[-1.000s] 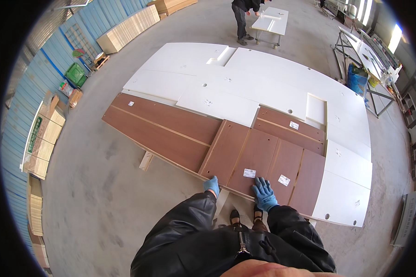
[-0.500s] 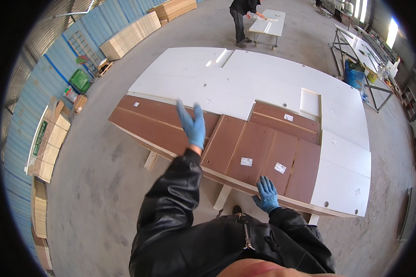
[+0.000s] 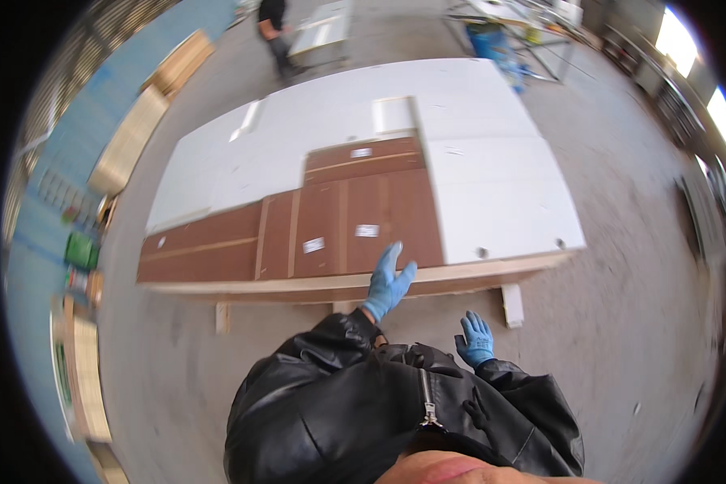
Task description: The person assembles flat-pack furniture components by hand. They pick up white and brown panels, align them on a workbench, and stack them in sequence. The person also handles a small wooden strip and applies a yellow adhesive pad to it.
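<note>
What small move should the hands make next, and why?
Probably bring the blue-gloved right hand up to the long pale front edge of the brown-and-white panel stack. That hand looks empty, seen against the grey floor, while the blue-gloved left hand, fingers spread, overlaps that edge; whether it touches is unclear.

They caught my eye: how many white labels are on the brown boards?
4: one label far left, one at back, two in front; the left hand may hide more.

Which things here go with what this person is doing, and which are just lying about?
Seemingly part of the work:
left hand, at the panels' edge
right hand, empty
brown panels
white panels

Seemingly just lying about:
green bin
pale board stack
</note>
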A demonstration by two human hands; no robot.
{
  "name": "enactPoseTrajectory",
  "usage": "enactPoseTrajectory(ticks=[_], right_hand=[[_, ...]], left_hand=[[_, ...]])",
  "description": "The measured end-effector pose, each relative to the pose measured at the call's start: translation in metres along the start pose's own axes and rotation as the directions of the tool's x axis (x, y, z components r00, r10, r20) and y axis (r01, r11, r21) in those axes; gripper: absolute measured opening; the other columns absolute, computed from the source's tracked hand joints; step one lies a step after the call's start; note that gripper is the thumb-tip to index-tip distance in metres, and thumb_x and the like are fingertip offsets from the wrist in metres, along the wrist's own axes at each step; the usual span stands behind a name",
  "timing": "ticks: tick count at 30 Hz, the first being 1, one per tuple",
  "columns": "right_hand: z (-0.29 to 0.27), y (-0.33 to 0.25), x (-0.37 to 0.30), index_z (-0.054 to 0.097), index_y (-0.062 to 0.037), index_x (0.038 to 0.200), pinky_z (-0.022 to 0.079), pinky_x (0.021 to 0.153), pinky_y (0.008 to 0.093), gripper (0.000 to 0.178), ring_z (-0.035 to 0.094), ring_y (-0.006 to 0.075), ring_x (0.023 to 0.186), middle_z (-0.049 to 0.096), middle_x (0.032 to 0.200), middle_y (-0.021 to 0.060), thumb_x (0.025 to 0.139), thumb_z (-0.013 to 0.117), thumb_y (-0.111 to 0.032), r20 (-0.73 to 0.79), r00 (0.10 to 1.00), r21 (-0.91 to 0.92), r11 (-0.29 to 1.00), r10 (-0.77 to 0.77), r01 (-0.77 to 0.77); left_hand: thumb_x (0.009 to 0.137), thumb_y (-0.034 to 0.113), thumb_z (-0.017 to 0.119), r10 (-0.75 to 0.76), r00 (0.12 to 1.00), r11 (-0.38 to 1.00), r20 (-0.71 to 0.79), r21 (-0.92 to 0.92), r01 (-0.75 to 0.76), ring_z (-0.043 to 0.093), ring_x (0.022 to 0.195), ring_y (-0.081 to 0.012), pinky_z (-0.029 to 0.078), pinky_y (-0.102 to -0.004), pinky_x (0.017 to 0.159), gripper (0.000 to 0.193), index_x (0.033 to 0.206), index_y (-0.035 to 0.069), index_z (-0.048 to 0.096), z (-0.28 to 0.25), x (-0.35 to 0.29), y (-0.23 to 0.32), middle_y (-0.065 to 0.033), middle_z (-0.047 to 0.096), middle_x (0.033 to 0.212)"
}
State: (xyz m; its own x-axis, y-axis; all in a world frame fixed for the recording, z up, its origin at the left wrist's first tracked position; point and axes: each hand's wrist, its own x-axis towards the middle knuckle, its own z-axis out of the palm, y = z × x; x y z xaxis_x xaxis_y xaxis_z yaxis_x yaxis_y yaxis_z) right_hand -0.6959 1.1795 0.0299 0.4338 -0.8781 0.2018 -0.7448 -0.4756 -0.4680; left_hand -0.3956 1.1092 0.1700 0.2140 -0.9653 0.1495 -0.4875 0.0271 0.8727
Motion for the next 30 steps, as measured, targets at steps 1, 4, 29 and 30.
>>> enactPoseTrajectory(ticks=[1,4,29,30], right_hand=[[-0.011,0.016,-0.023,0.057,-0.0056,0.121,0.039,0.107,0.0503,0.049,0.048,0.0389,0.13,0.054,0.139,0.0214,0.077,0.068,-0.024,-0.004,0.996,-0.019,0.996,0.085,-0.085],[-0.028,0.05,-0.075,0.06,-0.008,0.121,0.04,0.105,0.0488,0.047,0.051,0.0367,0.127,0.057,0.135,0.0183,0.08,0.066,-0.028,0.041,0.924,-0.06,0.924,0.38,-0.378],[-0.091,0.335,-0.299,0.075,-0.0043,0.109,0.053,0.09,0.0402,0.045,0.07,0.0301,0.103,0.074,0.106,0.0189,0.086,0.064,-0.042,0.449,0.154,0.145,0.098,0.88,-0.985],[-0.107,0.365,-0.316,0.075,-0.004,0.109,0.053,0.089,0.0398,0.045,0.071,0.0297,0.101,0.074,0.105,0.0186,0.086,0.064,-0.042,0.455,0.188,0.205,0.103,0.87,-0.973]], left_hand=[[0.093,0.031,0.067,-0.016,0.996,1.0,0.087,0.017,0.014,0.043,0.139,-0.0373,0.033,-0.0418,0.117,0.063,0.14,-0.006,0.048,0.028,-0.016,0.006,-0.0262,0.048,0.146],[0.092,0.031,0.067,-0.023,0.969,0.997,0.246,0.073,0.005,0.043,0.139,-0.0372,0.034,-0.0413,0.116,0.063,0.141,-0.005,0.048,0.076,-0.025,0.025,-0.0264,0.048,0.146],[0.094,0.014,0.067,0.765,0.575,0.633,0.29,-0.502,-0.589,0.044,0.14,-0.0266,0.04,-0.0375,0.114,0.074,0.155,0.0,0.027,0.514,0.189,0.392,-0.0187,0.041,0.155],[0.094,0.014,0.066,0.75,0.603,0.633,0.27,-0.556,-0.539,0.044,0.14,-0.0265,0.04,-0.0374,0.115,0.074,0.155,-0.001,0.027,0.537,0.193,0.412,-0.0188,0.04,0.155]])
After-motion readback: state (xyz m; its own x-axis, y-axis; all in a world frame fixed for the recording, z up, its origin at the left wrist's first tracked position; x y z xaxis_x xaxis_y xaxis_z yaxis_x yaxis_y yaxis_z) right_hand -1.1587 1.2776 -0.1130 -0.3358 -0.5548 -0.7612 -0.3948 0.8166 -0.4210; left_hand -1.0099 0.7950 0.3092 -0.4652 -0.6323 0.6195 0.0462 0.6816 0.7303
